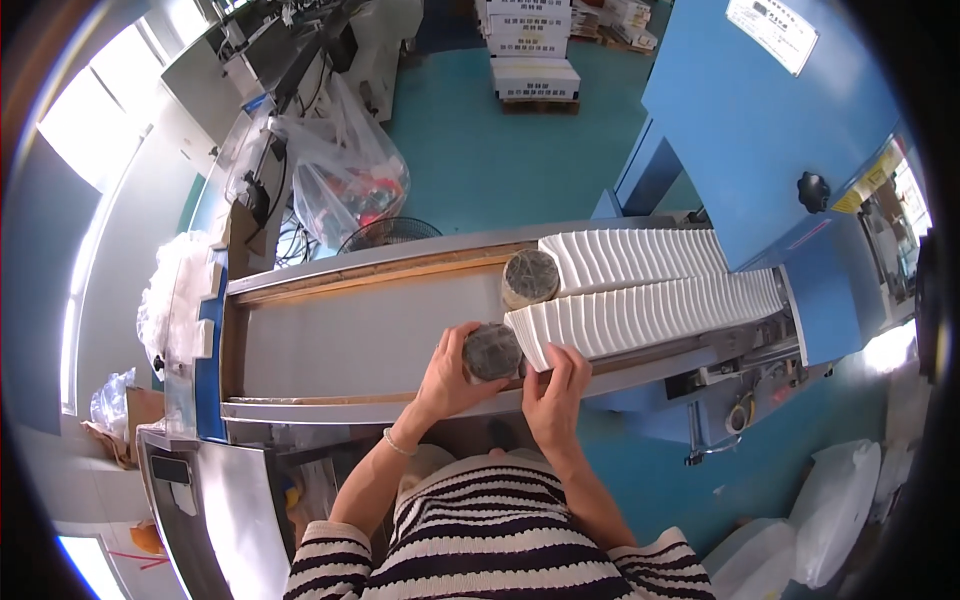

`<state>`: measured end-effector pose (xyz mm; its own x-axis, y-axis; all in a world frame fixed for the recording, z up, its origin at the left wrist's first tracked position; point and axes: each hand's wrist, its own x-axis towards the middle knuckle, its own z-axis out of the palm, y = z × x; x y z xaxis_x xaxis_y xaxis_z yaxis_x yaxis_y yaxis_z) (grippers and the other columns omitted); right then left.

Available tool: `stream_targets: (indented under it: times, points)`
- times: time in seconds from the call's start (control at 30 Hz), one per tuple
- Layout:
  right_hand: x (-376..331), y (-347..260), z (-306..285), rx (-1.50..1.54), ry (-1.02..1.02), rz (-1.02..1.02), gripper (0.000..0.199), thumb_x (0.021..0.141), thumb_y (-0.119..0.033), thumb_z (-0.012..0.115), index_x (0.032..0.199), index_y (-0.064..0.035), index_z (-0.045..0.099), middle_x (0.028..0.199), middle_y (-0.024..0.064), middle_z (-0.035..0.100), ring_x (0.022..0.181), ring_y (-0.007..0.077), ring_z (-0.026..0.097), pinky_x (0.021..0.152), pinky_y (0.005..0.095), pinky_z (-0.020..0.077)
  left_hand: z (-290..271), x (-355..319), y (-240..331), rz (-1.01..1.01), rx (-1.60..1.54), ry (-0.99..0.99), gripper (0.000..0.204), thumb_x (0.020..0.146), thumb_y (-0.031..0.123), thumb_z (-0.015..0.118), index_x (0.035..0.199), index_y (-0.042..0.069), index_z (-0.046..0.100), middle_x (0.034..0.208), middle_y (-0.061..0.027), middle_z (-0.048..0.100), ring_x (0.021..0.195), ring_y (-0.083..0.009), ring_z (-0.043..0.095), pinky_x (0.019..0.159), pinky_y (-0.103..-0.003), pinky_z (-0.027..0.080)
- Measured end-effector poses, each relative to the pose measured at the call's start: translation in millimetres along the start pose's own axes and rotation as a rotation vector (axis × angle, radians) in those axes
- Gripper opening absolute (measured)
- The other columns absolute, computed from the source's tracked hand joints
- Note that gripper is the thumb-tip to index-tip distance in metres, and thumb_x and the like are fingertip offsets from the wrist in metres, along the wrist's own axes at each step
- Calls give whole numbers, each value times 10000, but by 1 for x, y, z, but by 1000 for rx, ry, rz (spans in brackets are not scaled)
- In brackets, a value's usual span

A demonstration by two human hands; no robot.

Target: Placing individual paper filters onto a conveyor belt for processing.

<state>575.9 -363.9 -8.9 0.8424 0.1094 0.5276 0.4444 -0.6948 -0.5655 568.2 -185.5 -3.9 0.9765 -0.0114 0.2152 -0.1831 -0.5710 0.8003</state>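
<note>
Two rows of white, ridged, paper-like pieces packed on edge, a far row [630,258] and a near row [650,310], lie along a long metal-edged trough. My left hand [447,380] is wrapped round a short cylinder [492,350] with a dark, worn top, at the left end of the near row. At that row's near left corner, my right hand [556,392] pinches the end pieces between thumb and fingers. A second, similar cylinder [531,276] stands against the far row's left end, touched by neither hand.
The trough's grey bed [370,335] stretches left between wooden strips. A blue machine [770,130] covers the rows' right end. Beyond the trough are a clear plastic bag [345,170] and a black wire guard [390,233]. White boxes [535,78] stand on a pallet farther off.
</note>
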Motion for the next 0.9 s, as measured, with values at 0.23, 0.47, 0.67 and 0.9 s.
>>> stream_targets:
  times: [0.23, 0.47, 0.67, 0.9]
  points:
    - [-9, 1, 8, -41, 81, -48, 280, 782, 4, 686, 1017, -21, 536, 1167, 164, 488, 1010, 366, 513, 840, 455, 440, 2, -9, -4, -61, 37, 101, 811, 621, 294, 843, 1271, 28, 438, 1173, -170, 526, 1078, -361, 529, 909, -440, 436]
    - [2, -42, 11, -258, 35, 110, 288, 738, 60, 640, 964, -30, 485, 1188, 180, 481, 1116, 386, 444, 941, 495, 364, 2, -15, -7, -13, 138, 209, 828, 633, 319, 844, 1302, 27, 454, 1201, -146, 493, 1110, -349, 471, 922, -427, 422]
    - [30, -128, -49, 840, -125, 522, 219, 886, -24, 620, 1045, -21, 470, 953, 77, 590, 810, 97, 566, 698, 216, 458, -56, -39, -8, -399, -1068, -83, 654, 980, 548, 377, 1299, -16, 465, 1189, -97, 564, 1059, -198, 553, 936, -315, 429]
    - [27, -144, -29, 552, -335, 386, 255, 877, -33, 627, 1115, 2, 544, 923, 61, 616, 782, 103, 588, 700, 237, 481, -113, -55, -10, -442, -1223, -414, 503, 1007, 505, 349, 1201, 65, 498, 999, -18, 578, 901, -91, 552, 803, -269, 480]
